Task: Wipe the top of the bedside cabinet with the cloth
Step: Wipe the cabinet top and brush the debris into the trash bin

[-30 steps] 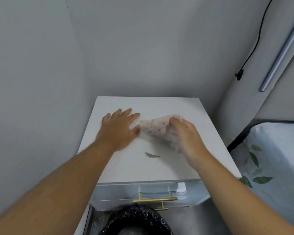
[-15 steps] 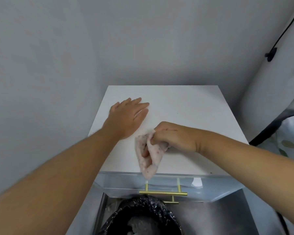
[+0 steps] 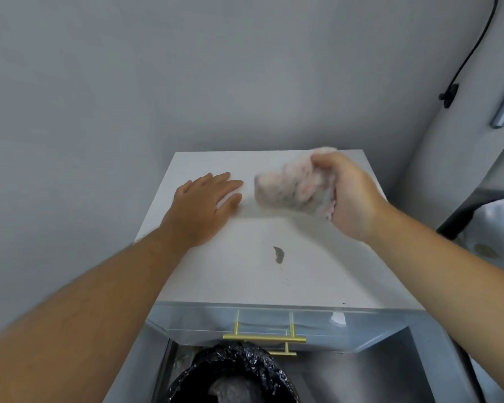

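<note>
The white bedside cabinet [image 3: 245, 280] stands in a wall corner, seen from above. My left hand [image 3: 204, 207] lies flat on its top at the left, fingers spread, holding nothing. My right hand [image 3: 352, 196] grips a bunched pinkish speckled cloth [image 3: 291, 190] over the far right part of the top; the cloth is blurred. A small dark grey smear [image 3: 278, 254] with a few specks below it sits near the middle of the top, in front of the cloth.
Below the top are drawers with gold bar handles [image 3: 264, 338]. A bin with a black bag [image 3: 233, 376] stands in front of the cabinet. Grey walls close in behind and to the left. A bed edge [image 3: 495, 225] lies at right, a black cable [image 3: 466, 62] above.
My right hand swept the cloth from mid-top to the front edge, then back up to the far right. The grey smear, hidden half a second ago, shows again. My left hand stayed flat.
</note>
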